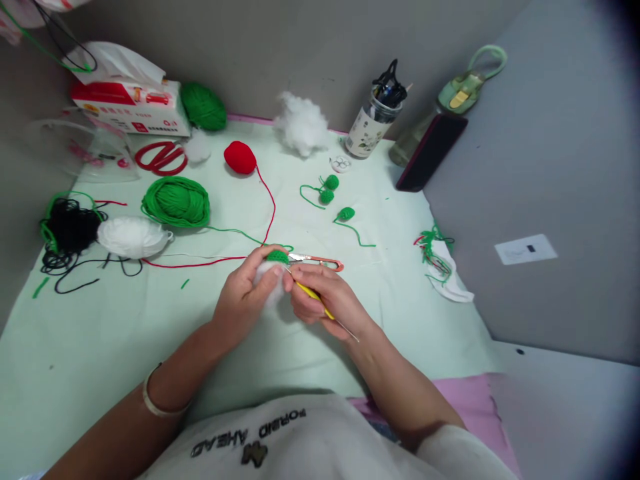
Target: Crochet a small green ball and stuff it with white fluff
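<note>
My left hand [246,293] is closed around a small green crochet piece [277,256] with white stuffing [273,293] showing below it. Between the fingers of my right hand [320,293] is a yellow-handled crochet hook [315,295], its near tip thin and metallic. The hook's other end meets the crochet piece, but my fingers partly cover it. Just beyond my hands lie small orange-handled snips [320,260]. Green yarn runs from a green skein [176,202] toward the piece. A red strand from a red ball [241,158] passes close by.
At the left are white yarn [134,237], black yarn [75,227], red scissors [161,158] and a tissue box [133,107]. Small green crocheted balls [327,196], stuffing fluff [302,125], a pen jar [373,123] and a leaning phone [433,153] stand farther back. Yarn scraps [437,257] lie right.
</note>
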`<state>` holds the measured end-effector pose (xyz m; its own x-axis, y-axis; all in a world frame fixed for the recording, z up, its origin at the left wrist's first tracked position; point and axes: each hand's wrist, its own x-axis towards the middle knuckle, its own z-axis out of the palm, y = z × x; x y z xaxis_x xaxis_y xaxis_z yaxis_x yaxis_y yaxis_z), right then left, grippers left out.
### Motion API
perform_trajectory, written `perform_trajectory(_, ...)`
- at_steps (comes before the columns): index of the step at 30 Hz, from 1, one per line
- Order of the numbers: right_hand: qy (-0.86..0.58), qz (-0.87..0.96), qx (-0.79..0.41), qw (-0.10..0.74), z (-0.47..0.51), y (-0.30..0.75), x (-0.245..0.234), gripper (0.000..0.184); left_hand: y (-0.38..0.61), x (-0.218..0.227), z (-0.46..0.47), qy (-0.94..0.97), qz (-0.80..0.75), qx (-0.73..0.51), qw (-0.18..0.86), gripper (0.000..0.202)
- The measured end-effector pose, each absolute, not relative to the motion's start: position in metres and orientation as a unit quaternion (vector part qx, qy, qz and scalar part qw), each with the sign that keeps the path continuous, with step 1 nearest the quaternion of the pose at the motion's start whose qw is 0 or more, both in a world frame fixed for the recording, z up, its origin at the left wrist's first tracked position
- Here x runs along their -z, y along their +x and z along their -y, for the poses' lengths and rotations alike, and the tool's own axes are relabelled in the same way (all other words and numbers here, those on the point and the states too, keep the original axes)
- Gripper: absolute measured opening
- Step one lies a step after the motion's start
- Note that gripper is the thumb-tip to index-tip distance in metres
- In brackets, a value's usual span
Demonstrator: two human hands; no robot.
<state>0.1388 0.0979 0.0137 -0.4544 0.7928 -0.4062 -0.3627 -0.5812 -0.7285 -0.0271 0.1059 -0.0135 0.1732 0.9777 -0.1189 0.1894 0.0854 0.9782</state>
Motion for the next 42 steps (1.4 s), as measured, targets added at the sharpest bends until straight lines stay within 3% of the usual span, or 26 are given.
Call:
perform_trajectory(7, -0.417, 0.360, -0.742, 0.381, -0.092, 0.137, -0.012, 0.022, -0.026, 0.018, -0.112, 0.562, -0.555, -0.364, 0.494, 0.026)
perform_trajectory(16, -0.539, 0.610, -0.479, 0.330, -0.068, 0.122, -0.017, 0.023, -0.024, 0.011, -0.113, 0.584, -0.521, -0.364, 0.505, 0.028)
perform_trajectory(20, -0.454, 0.492, -0.643, 0.371, -0.078, 0.126, -0.018, 0.023, -0.030, 0.012, -0.115, 0.638, -0.500, -0.394, 0.434, 0.030)
perform_trajectory(24, -0.314, 0.284, -0.839, 0.341, -0.091, 0.135, -0.018, 0.023, -0.035, 0.015, -0.120, 0.721, -0.468, -0.463, 0.217, 0.027)
perform_trajectory(31, -0.243, 0.252, -0.891, 0.290, -0.093, 0.140, -0.009, 0.026, -0.041, 0.018, -0.122, 0.735, -0.450, -0.495, 0.113, 0.025)
perform_trajectory(35, -0.292, 0.399, -0.805, 0.328, -0.093, 0.139, -0.011, 0.031, -0.038, 0.013, -0.118, 0.713, -0.464, -0.504, 0.151, 0.023)
perform_trajectory(42, -0.224, 0.290, -0.881, 0.300, -0.093, 0.136, -0.004, 0.031, -0.029, 0.003, -0.104, 0.581, -0.485, -0.455, 0.468, 0.030)
